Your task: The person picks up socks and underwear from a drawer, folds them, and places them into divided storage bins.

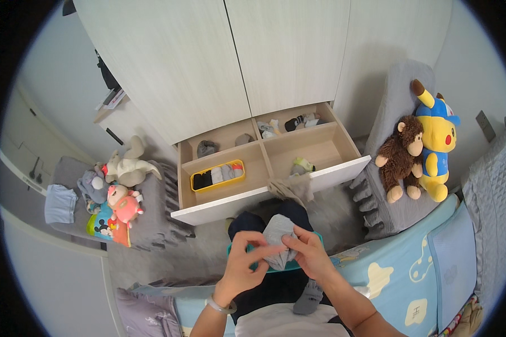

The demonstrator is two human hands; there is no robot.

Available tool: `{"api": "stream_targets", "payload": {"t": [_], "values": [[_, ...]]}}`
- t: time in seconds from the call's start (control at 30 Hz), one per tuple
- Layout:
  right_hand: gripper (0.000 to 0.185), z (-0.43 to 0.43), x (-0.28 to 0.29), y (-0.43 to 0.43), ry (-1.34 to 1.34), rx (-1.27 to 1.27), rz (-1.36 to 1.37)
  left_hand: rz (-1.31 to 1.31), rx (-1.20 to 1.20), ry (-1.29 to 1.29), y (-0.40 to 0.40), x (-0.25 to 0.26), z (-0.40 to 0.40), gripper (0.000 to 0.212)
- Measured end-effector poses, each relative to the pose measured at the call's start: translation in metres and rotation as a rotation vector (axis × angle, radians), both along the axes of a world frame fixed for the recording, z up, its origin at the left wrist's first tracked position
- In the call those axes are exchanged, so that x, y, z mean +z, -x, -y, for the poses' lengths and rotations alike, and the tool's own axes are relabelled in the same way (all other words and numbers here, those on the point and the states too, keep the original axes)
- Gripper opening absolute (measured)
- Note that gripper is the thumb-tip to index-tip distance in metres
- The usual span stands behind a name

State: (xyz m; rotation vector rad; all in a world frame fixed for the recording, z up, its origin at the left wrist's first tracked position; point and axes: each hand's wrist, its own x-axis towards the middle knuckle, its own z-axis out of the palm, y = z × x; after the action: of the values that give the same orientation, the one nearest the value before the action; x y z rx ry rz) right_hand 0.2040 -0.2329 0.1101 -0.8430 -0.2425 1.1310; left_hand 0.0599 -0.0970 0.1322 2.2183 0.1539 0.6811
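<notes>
A light grey sock [279, 240], folded into a bundle, is between my hands above my lap. My right hand [309, 252] grips its right edge with thumb and fingers. At its left side is my left hand [248, 263], fingers apart and index finger against the cloth; whether it pinches the fabric cannot be told. A darker grey sock [308, 298] lies on my lap. In front of me, the pulled-out drawer [223, 204] has dividers and holds a yellow tray [218, 186] of rolled socks, with loose socks in other compartments. A grey-beige cloth [293, 188] hangs over its front edge.
Left of the drawer, a grey-covered seat [151, 210] bears plush toys and folded cloth. On the right, a brown plush monkey [400, 158] and a yellow plush toy [436, 143] sit on another grey-covered seat. A bed with a blue sheet [396, 269] is beside and behind me.
</notes>
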Motion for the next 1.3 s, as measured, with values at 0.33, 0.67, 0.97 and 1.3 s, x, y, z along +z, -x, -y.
{"api": "stream_targets", "payload": {"t": [0.33, 0.67, 0.97, 1.3], "values": [[0.034, -0.003, -0.024, 0.014, 0.240, -0.324, 0.156, -0.050, 0.334, -0.077, -0.027, -0.016, 0.030, 0.059], [0.019, 0.049, -0.043, 0.044, 0.522, -0.321, 0.509, -0.184, 0.283, -0.254, -0.028, -0.066, 0.103, 0.069], [0.022, 0.050, -0.069, 0.023, 0.792, -0.195, 1.077, -0.391, 0.210, -0.176, -0.023, -0.094, 0.100, 0.053], [0.016, 0.033, -0.090, 0.012, 0.781, -0.248, 1.433, -0.453, 0.115, -0.134, -0.048, -0.111, 0.074, 0.030]]}}
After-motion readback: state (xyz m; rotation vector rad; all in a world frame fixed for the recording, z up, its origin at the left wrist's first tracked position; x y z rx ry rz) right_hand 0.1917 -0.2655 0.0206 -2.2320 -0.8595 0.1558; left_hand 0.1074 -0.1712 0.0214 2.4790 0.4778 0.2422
